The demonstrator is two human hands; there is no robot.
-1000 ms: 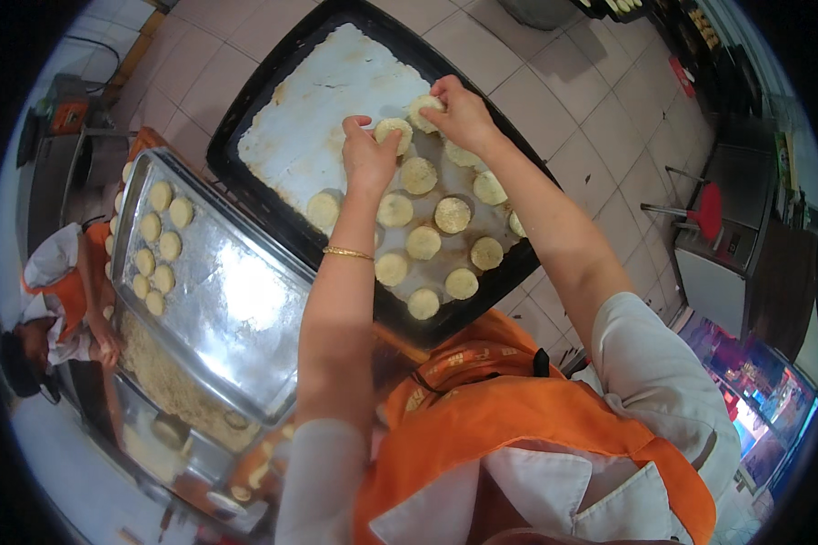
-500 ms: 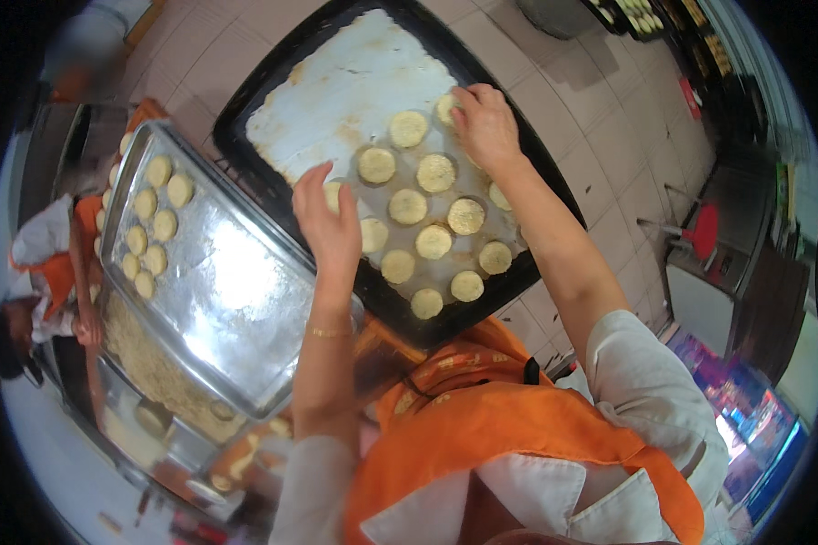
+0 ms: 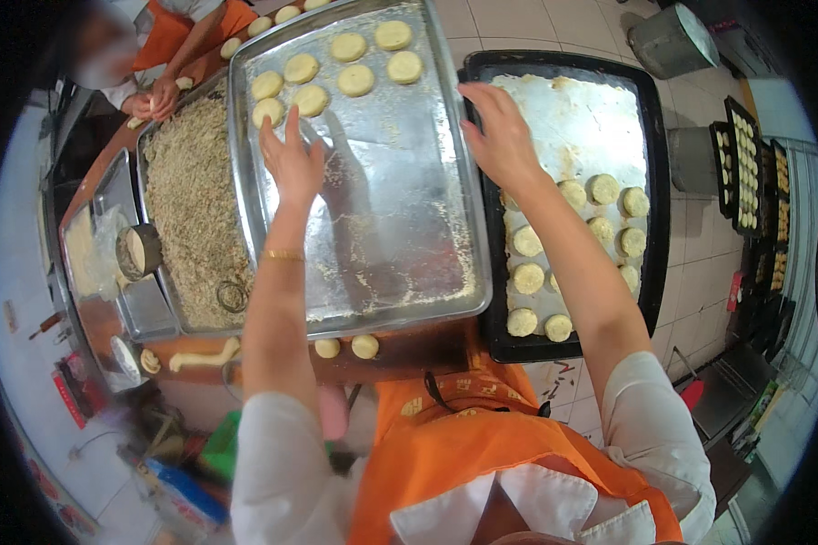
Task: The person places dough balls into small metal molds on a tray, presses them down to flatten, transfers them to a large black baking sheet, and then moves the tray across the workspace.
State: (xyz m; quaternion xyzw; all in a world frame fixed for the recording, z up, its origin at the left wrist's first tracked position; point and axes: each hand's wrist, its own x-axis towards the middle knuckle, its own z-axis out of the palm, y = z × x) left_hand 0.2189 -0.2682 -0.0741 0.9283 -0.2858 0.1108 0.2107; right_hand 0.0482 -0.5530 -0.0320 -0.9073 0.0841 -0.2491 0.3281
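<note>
At a silver tray (image 3: 400, 218) overlapping a crumb pan (image 3: 207, 330), left hand (image 3: 293, 168) and right hand (image 3: 500, 141) spread their grip.

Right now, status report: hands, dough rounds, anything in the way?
Left hand open, beside pale dough rounds; contact unclear. Right hand open, by right rim of silver tray. Eight rounds there, more on dark tray. Nothing visible blocking left hand.

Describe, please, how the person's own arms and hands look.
Pale short sleeves end near the elbows. The left hand is ungloved, with a thin gold-coloured bracelet on that forearm; the right hand is ungloved too, with no bracelet showing.
</note>
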